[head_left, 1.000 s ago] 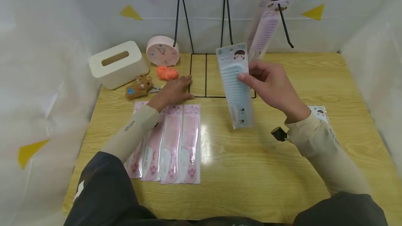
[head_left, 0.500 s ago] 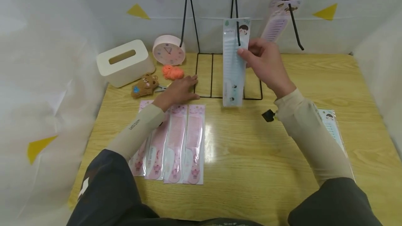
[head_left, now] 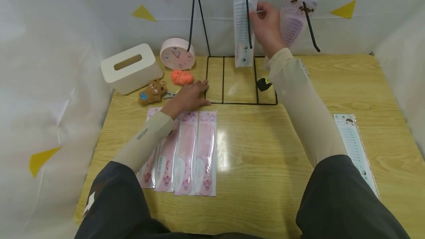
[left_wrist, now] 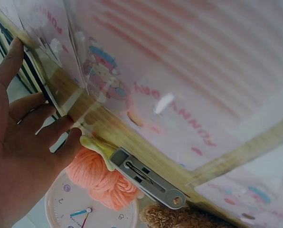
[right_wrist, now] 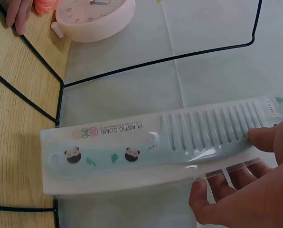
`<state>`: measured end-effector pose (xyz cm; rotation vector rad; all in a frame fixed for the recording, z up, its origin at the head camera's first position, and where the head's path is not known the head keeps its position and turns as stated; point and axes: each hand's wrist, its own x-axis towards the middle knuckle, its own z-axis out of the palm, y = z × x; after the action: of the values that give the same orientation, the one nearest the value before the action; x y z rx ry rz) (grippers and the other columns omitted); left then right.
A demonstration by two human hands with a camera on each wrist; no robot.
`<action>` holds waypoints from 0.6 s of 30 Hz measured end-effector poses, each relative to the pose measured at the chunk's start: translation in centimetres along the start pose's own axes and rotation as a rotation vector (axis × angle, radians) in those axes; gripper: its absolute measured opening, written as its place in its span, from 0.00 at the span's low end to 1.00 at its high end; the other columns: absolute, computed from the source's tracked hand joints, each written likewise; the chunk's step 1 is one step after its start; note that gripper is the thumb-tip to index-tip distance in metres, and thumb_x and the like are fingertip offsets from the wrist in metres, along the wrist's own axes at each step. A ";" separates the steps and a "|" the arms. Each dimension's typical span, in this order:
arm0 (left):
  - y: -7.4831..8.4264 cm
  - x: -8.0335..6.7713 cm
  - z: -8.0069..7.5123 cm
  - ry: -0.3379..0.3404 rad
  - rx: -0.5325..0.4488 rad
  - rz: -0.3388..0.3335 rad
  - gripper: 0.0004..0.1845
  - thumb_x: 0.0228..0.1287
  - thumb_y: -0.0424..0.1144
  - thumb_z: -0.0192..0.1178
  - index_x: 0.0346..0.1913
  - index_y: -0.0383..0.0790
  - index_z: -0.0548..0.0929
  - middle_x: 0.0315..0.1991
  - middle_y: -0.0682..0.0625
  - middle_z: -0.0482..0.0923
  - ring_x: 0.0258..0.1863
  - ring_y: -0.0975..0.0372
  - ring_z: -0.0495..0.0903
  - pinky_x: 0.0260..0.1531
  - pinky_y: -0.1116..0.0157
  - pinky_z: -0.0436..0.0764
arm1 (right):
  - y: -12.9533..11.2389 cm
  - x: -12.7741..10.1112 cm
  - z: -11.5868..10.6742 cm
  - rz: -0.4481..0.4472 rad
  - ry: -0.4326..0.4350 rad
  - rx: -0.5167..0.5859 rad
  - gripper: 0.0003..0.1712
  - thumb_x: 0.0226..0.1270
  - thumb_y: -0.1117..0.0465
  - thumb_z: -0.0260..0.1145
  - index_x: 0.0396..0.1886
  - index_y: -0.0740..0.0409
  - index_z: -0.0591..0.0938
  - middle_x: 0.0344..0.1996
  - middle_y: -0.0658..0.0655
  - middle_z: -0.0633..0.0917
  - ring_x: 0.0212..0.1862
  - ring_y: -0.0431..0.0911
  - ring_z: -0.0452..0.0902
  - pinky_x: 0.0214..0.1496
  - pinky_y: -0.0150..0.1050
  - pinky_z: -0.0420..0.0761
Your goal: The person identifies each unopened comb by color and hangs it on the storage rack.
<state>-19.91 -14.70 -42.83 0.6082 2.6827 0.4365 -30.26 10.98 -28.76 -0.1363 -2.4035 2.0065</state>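
Observation:
My right hand [head_left: 268,28] pinches the right edge of a packaged pale-blue plastic comb [head_left: 240,32]. The package is upright high on the middle hook of a black wire display rack [head_left: 239,103], with the hook's prong in front of it. In the right wrist view the thumb [right_wrist: 262,138] lies on the comb's wrapper and the other fingers are behind it. My left hand [head_left: 188,98] rests by the left side of the rack's base, its fingertips at the wire. Packaged purple combs [head_left: 292,27] hang on the right hook.
Packaged pink combs [head_left: 206,150] lie in a row below my left hand. Another packaged blue comb [head_left: 356,150] lies at right. A tissue box [head_left: 132,69], pink clock [head_left: 177,54], orange yarn [head_left: 182,77], brown bear [head_left: 152,92] and utility tool [left_wrist: 146,178] stand or lie at left.
My right hand has raised the blue comb package from in front of the rack onto the middle hook, then up and back along the prong. The left hand has stayed at the rack's base.

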 end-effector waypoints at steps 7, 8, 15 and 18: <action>-0.3 -0.1 0.0 -0.005 0.026 -0.003 0.44 0.66 0.59 0.63 0.77 0.40 0.60 0.80 0.49 0.48 0.78 0.48 0.50 0.75 0.46 0.50 | -0.2 -1.0 -0.4 0.142 -0.217 -0.249 0.47 0.72 0.36 0.55 0.82 0.41 0.46 0.79 0.46 0.55 0.76 0.37 0.52 0.76 0.34 0.57; -0.4 -0.1 0.0 -0.008 0.028 -0.001 0.44 0.66 0.59 0.63 0.77 0.40 0.60 0.80 0.49 0.48 0.78 0.47 0.50 0.75 0.46 0.51 | -0.1 -1.4 -0.5 0.151 -0.250 -0.285 0.51 0.71 0.33 0.54 0.82 0.41 0.39 0.80 0.45 0.50 0.78 0.38 0.48 0.77 0.36 0.55; -1.1 -0.1 0.1 -0.001 0.033 0.000 0.43 0.66 0.59 0.63 0.76 0.40 0.61 0.80 0.48 0.49 0.77 0.48 0.52 0.75 0.47 0.53 | 1.6 -6.3 -1.8 0.089 -0.443 -0.415 0.55 0.70 0.31 0.54 0.81 0.44 0.34 0.81 0.50 0.46 0.79 0.47 0.47 0.78 0.48 0.56; -1.2 -0.1 0.1 -0.001 0.026 -0.007 0.43 0.66 0.59 0.63 0.76 0.40 0.61 0.80 0.48 0.49 0.77 0.48 0.52 0.75 0.47 0.52 | 2.9 -8.6 -2.9 0.003 -0.550 -0.424 0.52 0.74 0.36 0.55 0.82 0.48 0.37 0.80 0.56 0.46 0.78 0.54 0.49 0.76 0.53 0.59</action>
<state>-20.23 -15.78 -43.30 0.6057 2.6924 0.3990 -21.31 13.76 -30.67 0.4747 -3.1259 1.6607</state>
